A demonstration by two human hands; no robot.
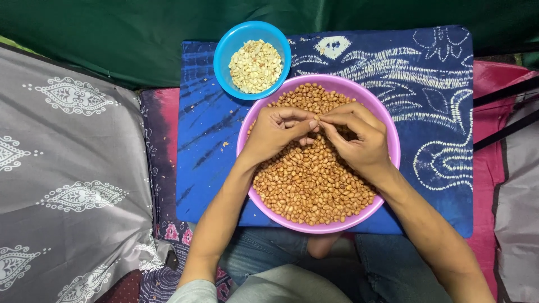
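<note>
A pink bowl (pixel 393 147) full of brown-skinned peanuts (pixel 311 188) rests on a blue patterned board over my lap. Both hands hover above the peanuts near the bowl's far side. My left hand (pixel 276 133) and my right hand (pixel 359 137) meet fingertip to fingertip, pinching a single peanut (pixel 314 124) between them. Beyond the pink bowl, touching its rim, stands a smaller blue bowl (pixel 224 53) holding pale, skinless peanuts (pixel 255 66).
The blue patterned board (pixel 432 112) lies across my knees. A grey cushion with white motifs (pixel 67 163) sits at the left. Red cloth (pixel 494 163) shows at the right, dark green fabric (pixel 140 33) behind.
</note>
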